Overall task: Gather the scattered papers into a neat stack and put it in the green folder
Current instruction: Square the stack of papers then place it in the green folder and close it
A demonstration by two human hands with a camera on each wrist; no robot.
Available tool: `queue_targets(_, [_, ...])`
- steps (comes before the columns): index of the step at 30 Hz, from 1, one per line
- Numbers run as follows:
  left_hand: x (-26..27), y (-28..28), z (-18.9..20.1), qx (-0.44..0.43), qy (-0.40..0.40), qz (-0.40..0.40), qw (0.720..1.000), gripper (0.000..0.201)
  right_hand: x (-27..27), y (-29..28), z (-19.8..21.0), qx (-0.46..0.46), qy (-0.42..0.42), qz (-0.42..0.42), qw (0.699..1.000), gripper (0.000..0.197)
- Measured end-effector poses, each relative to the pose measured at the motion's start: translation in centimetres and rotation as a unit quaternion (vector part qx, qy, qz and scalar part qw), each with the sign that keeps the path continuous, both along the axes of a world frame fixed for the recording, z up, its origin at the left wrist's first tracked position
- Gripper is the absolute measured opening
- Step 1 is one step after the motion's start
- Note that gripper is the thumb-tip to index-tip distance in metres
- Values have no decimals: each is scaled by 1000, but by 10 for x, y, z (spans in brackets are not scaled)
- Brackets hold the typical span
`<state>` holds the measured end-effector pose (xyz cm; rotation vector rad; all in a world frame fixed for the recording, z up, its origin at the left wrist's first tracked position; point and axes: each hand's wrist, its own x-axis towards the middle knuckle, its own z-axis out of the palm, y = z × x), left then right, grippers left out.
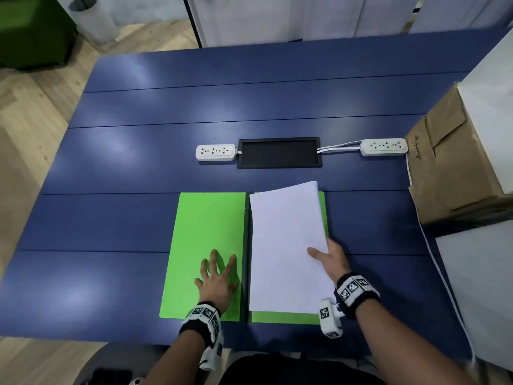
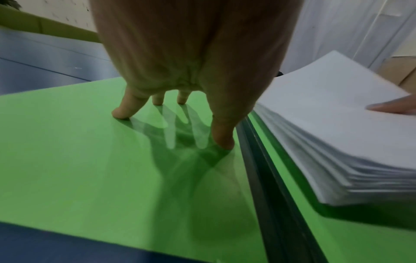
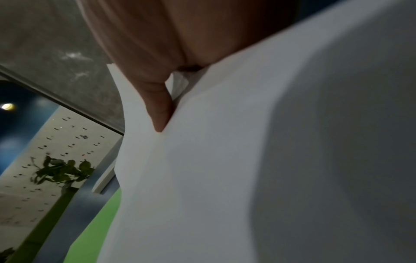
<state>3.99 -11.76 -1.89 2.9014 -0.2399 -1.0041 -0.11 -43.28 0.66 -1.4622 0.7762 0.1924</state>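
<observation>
The green folder (image 1: pixel 205 232) (image 2: pixel 78 160) lies open on the blue table, its dark spine (image 1: pixel 247 245) (image 2: pixel 265 178) down the middle. My left hand (image 1: pixel 218 276) (image 2: pixel 175 115) presses flat on the left cover with fingers spread. A white paper stack (image 1: pixel 286 245) (image 2: pixel 337 133) (image 3: pixel 247 160) hovers over the folder's right half, slightly tilted, its far end past the folder's top edge. My right hand (image 1: pixel 329 259) (image 3: pixel 157 99) grips the stack's right edge, thumb on top and fingers hidden beneath. In the left wrist view the stack's near corner floats above the green cover.
Beyond the folder, a black cable tray (image 1: pixel 279 152) is set in the table, with a white power strip on the left (image 1: pixel 216 152) and another on the right (image 1: pixel 384 147). A brown-paper-wrapped box (image 1: pixel 449 162) and white sheets occupy the right edge.
</observation>
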Motion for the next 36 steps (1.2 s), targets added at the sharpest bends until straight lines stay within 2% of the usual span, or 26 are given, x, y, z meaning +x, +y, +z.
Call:
queue_targets(4, [-6, -8, 0, 4, 11, 12, 1000, 76, 4, 5, -19, -28, 38, 16, 999, 29])
queue_targets(10, [-6, -9, 1, -4, 11, 20, 1000, 77, -2, 6, -26, -82, 95, 15, 992, 32])
queue_targets(12, [-5, -9, 3, -6, 14, 21, 1000, 78, 2, 7, -27, -121, 123, 26, 985, 33])
queue_targets(15, [-2, -7, 10, -18, 4, 35, 999, 80, 11, 8, -14, -215, 185, 62, 957, 41])
queue_targets(17, [3, 2, 14, -48, -22, 87, 995, 81, 12, 8, -6, -261, 200, 72, 942, 50])
queue_targets(19, [7, 21, 17, -48, -55, 174, 982, 81, 8, 5, -4, -310, 208, 92, 923, 54])
queue_targets(21, [11, 46, 18, -25, -83, 294, 952, 84, 1, -1, -6, -340, 220, 105, 908, 52])
queue_targets(23, [13, 72, 16, -9, -79, 390, 917, 87, -8, -8, -8, -339, 226, 99, 908, 44])
queue_targets(25, [16, 102, 4, 1, -56, 424, 904, 83, -18, -15, -10, -327, 223, 98, 913, 37])
queue_targets(27, [20, 123, -6, 5, -26, 412, 911, 76, -25, -18, -11, -316, 202, 101, 921, 33])
queue_targets(29, [26, 130, -2, -26, 7, 396, 918, 55, -29, -19, -11, -300, 190, 99, 929, 38])
queue_targets(31, [30, 130, 18, -81, 10, 403, 912, 32, -32, -21, -12, -270, 182, 91, 941, 42])
queue_targets(34, [31, 136, 57, -205, -9, 370, 906, 38, -35, -31, -10, -231, 161, 77, 956, 37])
queue_targets(36, [27, 127, 91, -325, 24, 335, 884, 41, -38, -39, -8, -204, 149, 73, 965, 31])
